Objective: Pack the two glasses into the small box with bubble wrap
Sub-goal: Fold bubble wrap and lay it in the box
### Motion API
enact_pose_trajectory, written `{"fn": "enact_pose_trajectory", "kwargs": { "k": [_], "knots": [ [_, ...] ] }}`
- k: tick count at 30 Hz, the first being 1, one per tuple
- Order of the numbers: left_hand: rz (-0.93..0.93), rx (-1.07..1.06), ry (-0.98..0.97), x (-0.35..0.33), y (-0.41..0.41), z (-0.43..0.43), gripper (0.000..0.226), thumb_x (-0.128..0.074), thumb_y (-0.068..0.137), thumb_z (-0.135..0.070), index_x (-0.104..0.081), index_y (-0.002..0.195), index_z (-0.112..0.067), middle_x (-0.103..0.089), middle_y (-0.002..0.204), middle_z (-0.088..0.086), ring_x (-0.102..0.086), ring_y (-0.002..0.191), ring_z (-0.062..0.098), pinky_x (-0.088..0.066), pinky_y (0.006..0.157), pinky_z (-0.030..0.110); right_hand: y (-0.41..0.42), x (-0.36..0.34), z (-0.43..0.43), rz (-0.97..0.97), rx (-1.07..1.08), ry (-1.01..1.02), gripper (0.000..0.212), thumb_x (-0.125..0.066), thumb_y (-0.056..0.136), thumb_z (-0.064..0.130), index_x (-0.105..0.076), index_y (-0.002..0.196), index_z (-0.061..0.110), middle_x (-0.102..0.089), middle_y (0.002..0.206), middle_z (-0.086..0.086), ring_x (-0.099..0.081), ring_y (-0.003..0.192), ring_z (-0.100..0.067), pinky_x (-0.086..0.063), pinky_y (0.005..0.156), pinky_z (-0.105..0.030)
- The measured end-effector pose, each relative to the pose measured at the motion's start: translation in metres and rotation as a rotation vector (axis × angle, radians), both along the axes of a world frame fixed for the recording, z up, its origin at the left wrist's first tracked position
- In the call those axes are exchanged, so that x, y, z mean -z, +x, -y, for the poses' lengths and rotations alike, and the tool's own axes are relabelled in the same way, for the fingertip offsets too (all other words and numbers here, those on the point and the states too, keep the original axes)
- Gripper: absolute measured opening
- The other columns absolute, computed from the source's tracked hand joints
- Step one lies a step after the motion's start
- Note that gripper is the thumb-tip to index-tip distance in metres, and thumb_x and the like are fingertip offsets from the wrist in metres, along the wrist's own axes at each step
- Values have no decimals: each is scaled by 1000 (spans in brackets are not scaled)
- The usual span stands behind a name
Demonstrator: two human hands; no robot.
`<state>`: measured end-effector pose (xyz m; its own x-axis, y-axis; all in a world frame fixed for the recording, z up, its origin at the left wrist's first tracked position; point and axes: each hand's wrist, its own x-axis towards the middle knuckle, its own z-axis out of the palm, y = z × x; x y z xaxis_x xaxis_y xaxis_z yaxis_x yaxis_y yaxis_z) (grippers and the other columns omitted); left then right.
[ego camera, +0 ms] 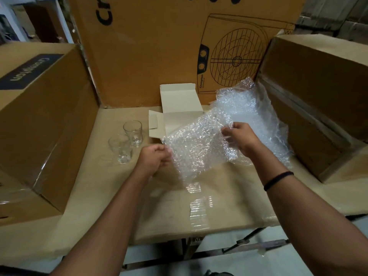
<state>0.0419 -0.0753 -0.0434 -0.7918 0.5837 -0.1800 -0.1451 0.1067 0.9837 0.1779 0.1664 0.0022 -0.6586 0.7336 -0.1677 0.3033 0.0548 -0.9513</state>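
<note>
Two glasses: both upright on the cardboard-covered table, left of centre. The far glass and the near glass are just beside each other, no hand on them.
Small box: white, open, lid flap standing up, at the far middle of the table just right of the glasses. Its near part is hidden behind the wrap.
Bubble wrap: a sheet held up off the table in front of the box, with the rest bunched in a heap to the right.
Left hand: fingers curled, pinching the sheet's left edge.
Right hand: fingers curled round a fold on the sheet's right side, with a black band on the wrist.
Surroundings: big brown cartons all round, the left carton, right carton and far carton, which has a fan drawing printed on it.
</note>
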Motion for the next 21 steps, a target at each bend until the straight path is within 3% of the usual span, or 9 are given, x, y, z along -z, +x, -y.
{"fn": "enact_pose_trajectory", "kwargs": {
  "k": [3, 8, 11, 13, 15, 18, 21],
  "knots": [
    [-24, -104, 46, -12, -7, -15, 14, -57, 92, -1, -59, 80, -9, -60, 73, 2, -52, 61, 11, -50, 59, 29, 0, 5, -10, 29, -21, -19, 29, -72, 87, 7, -59, 112, 0, -66, 96, -19, -59, 69, -22, -47, 58, -30],
    [-59, -255, 75, -25, -20, -37, 13, -57, 91, 0, -55, 97, -11, -58, 81, 3, -44, 51, 10, -40, 42, 22, -9, 2, -31, 47, -103, 35, 63, -78, 80, 3, -44, 132, 13, -60, 99, -20, -64, 80, -28, -55, 61, -35],
    [-30, -312, 81, -31, -31, -48, 31, -66, 84, 2, -55, 107, -16, -62, 106, 10, -63, 74, 19, -56, 64, 35, -18, 0, -44, 44, -132, 69, 74, -77, 80, 2, -38, 140, 19, -57, 94, -17, -63, 79, -26, -56, 73, -42],
    [17, -341, 110, -34, -38, -55, 42, -67, 81, 6, -53, 113, -16, -62, 110, 11, -67, 94, 26, -56, 84, 43, -26, 0, -52, 26, -145, 69, 79, -75, 81, -1, -34, 144, 24, -58, 93, -17, -63, 77, -24, -56, 70, -39],
    [67, -353, 150, -36, -44, -60, 50, -66, 78, 14, -50, 117, -14, -61, 111, 9, -67, 97, 26, -56, 87, 41, -32, -1, -59, -5, -156, 70, 83, -72, 82, -7, -33, 146, 29, -56, 89, -15, -62, 77, -25, -56, 68, -38],
    [-5, -397, 99, -36, -52, -69, 55, -67, 73, 19, -50, 113, -16, -60, 109, 7, -66, 94, 24, -57, 83, 39, -41, -2, -68, -20, -184, 121, 75, -71, 81, -10, -46, 140, 29, -60, 97, -22, -60, 75, -28, -55, 65, -40],
    [-272, -459, -75, -33, -58, -78, 42, -72, 75, 11, -53, 97, -20, -60, 101, 4, -59, 79, 10, -52, 65, 24, -53, -1, -75, 9, -223, 220, 41, -75, 81, -2, -66, 117, 16, -63, 116, -22, -68, 79, -31, -60, 77, -47]
  ]
}}
